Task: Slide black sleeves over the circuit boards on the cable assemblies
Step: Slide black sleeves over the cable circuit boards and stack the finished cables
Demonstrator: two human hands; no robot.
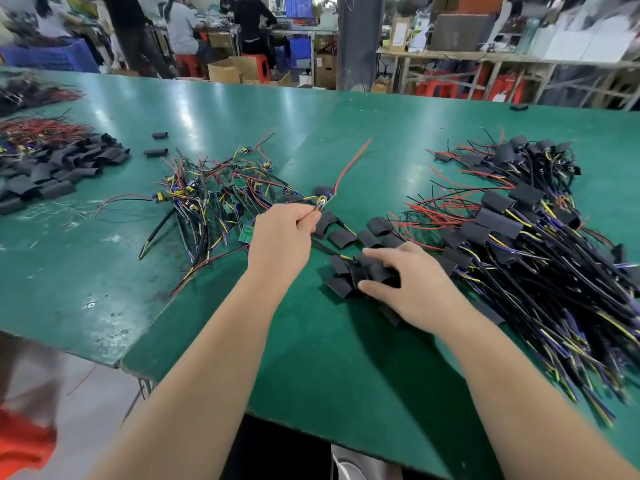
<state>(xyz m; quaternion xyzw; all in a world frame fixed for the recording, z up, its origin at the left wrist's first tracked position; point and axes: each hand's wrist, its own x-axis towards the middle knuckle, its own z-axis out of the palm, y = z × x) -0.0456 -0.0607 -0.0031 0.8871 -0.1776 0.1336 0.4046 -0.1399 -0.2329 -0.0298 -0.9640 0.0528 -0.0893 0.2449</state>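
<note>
My left hand [282,237] pinches one cable assembly [322,199] by its small circuit board, and its red wire [350,165] sticks up and away over the green table [346,358]. My right hand [412,285] lies on a small heap of loose black sleeves [349,271], thumb and fingers curled round a few of them. To the left of my left hand lies a tangle of bare cable assemblies [214,199] with uncovered green boards. A large pile of sleeved assemblies [533,237] lies at the right.
A heap of spare black sleeves [62,168] and red-wired bundles [38,129] sits at the far left. Two stray sleeves [156,152] lie behind the tangle. The table's near edge [194,382] runs below my forearms. Several people work at benches beyond.
</note>
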